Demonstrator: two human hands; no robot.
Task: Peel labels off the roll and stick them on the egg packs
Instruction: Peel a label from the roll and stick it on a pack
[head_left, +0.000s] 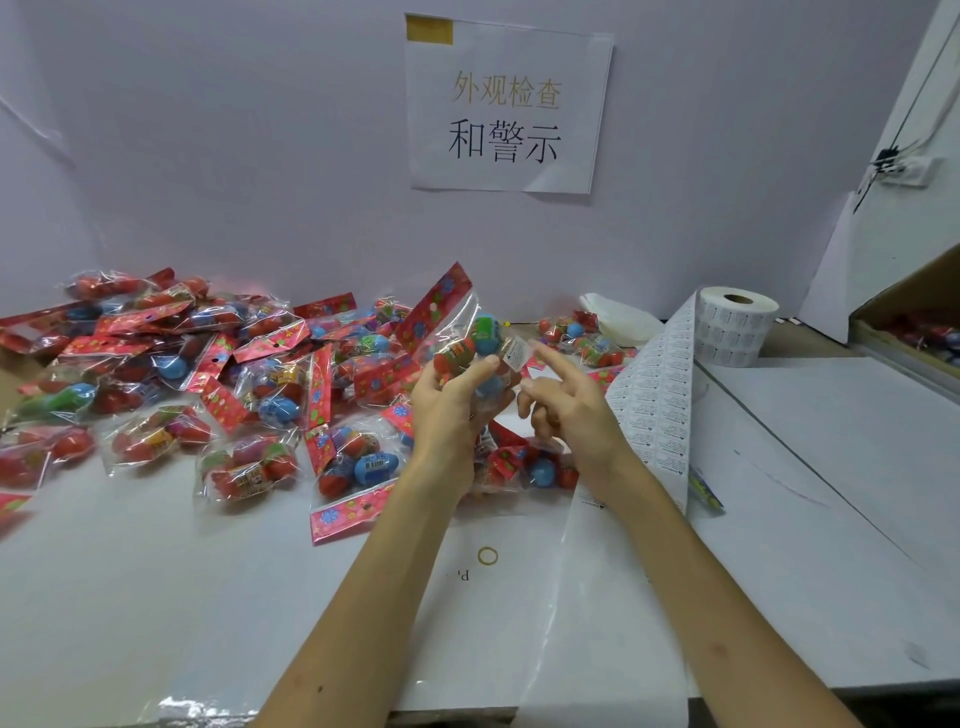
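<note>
Now | my left hand grips egg pack, header up | label at its right edge, touching outstretched forefinger of my right hand

Soft, even light from overhead leaves only faint shadows beneath the fingers, small white glints on the clear wrappers of the egg packs left of the fingers, a slight softness everywhere, and wide-angle bending of the table far right of them.
</note>
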